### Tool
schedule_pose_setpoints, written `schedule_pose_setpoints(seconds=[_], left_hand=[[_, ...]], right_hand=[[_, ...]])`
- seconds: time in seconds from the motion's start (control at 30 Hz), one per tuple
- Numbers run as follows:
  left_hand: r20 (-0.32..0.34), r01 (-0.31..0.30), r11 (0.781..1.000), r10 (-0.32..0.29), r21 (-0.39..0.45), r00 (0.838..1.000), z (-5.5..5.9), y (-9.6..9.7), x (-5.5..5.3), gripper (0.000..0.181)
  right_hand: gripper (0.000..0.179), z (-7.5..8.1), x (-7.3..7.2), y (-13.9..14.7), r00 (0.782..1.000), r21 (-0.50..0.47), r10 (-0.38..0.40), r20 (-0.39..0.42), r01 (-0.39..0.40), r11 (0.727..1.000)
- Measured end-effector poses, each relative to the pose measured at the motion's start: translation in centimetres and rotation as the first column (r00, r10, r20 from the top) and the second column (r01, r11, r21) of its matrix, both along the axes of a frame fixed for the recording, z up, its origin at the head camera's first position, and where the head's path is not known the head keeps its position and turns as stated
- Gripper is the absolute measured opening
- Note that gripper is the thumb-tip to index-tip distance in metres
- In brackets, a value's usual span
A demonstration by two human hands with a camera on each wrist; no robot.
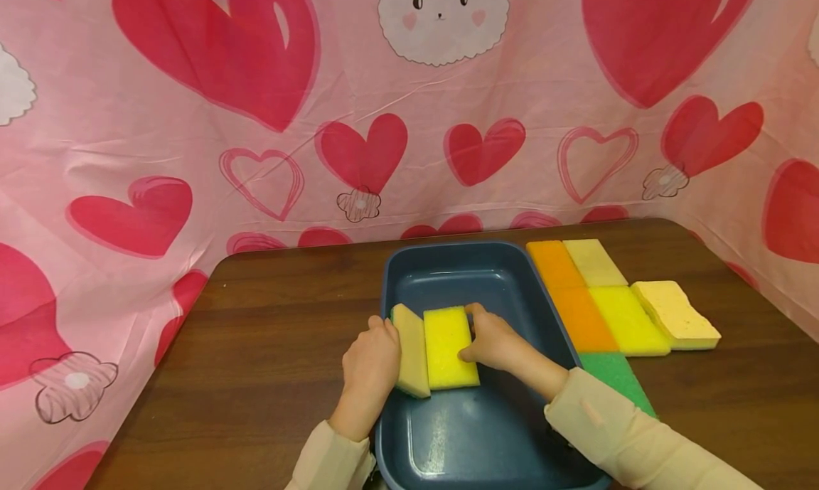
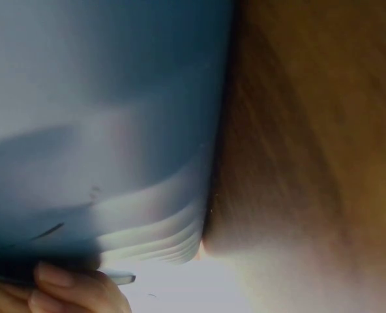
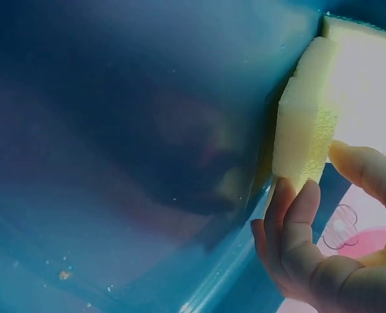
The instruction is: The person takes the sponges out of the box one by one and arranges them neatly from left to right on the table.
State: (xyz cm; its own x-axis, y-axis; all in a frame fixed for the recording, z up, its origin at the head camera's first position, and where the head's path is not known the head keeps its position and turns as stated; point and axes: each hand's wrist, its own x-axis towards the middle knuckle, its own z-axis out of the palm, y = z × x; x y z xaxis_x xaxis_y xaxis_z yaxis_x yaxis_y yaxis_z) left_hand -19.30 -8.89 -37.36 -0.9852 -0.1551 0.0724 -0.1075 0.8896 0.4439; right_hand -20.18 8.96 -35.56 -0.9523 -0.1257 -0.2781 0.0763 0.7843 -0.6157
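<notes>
Grip first: the right hand (image 1: 501, 342) pinches the right edge of a bright yellow sponge (image 1: 444, 348), thumb on one face and fingertips on the other, as the right wrist view shows. That sponge is within the blue tray (image 1: 489, 440), left of its middle; whether it bears on the tray floor is hard to tell.

Just beside it, a pale yellow sponge (image 1: 411, 351) with a green backing tilts at the tray's left wall. Curled fingers of the left hand (image 1: 371, 358) hold its left edge, with the thumb hidden in the head view.

Both sponges should handle as light, soft and springy, hard to break and not slippery if dry. A light pinch near the middle of an edge looks enough; squeezing harder would likely dent the foam and bow the block. The scourer side is probably stiffer and gives firmer purchase.

Right of the tray, on the brown worktop (image 1: 275, 326), lie two orange pads (image 1: 582, 319), a flat pale pad (image 1: 596, 262), another bright yellow block (image 1: 628, 321), a thick cream block (image 1: 678, 316) and a green pad (image 1: 617, 380). Beyond hangs a pink heart-print cloth (image 1: 384, 84).
</notes>
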Motion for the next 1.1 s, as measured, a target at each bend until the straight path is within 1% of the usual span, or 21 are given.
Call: schedule_pose_setpoints(seconds=[0.4, 0.67, 0.97, 1.1], left_hand=[[-0.002, 0.003, 1.000, -0.003, 0.002, 1.000, 0.02, -0.09, -0.04, 0.028], [-0.007, 0.003, 1.000, -0.003, 0.001, 1.000, 0.14, 0.04, 0.07, 0.028], [-0.015, 0.002, 1.000, -0.002, -0.004, 1.000, 0.22, 0.12, 0.15, 0.027], [-0.022, 0.003, 1.000, -0.003, -0.004, 1.000, 0.20, 0.11, 0.17, 0.027]], right_hand=[[0.079, 0.19, 0.03, -0.03, 1.000, -0.032, -0.015, 0.019, 0.015, 0.999], [0.084, 0.07, -0.10, 0.12, 0.999, -0.049, -0.014, 0.030, 0.016, 0.999], [0.097, 0.11, -0.17, 0.35, 0.999, -0.135, -0.007, 0.031, 0.011, 0.991], [0.097, 0.22, -0.17, 0.53, 1.000, -0.168, 0.014, 0.025, -0.010, 0.986]])
